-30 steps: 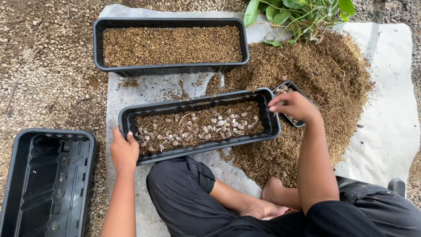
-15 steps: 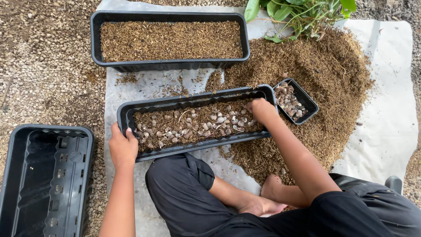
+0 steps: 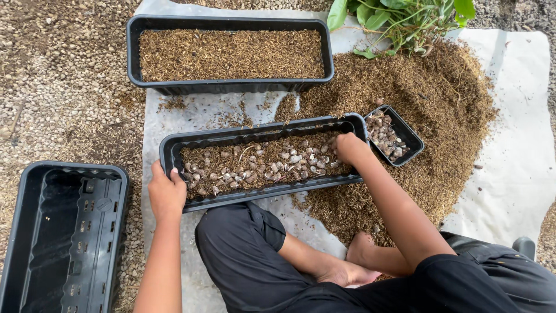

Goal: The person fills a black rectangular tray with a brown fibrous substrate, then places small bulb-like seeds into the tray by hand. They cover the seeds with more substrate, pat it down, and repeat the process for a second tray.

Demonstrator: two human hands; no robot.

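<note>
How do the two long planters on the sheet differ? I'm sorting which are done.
The far planter holds only even brown husk; the near planter has pale pebbles over its husk. The far one is untouched; the left hand grips the near one's end, the right hand inside. Both are black rectangular troughs.

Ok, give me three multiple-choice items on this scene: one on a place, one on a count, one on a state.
1. Where is the right hand?
A. Inside the middle planter, at its right end
B. In the far planter
C. On the leafy plant

2. How many long black planters are in view?
A. One
B. Two
C. Three

3. What state is the near-left planter in?
A. Full of husk
B. Holding no fill
C. Turned upside down

Answers: 1 A, the hand rests on the husk and stones there. 2 C, the far planter, middle and near-left ones. 3 B, its bare perforated floor shows.
</note>
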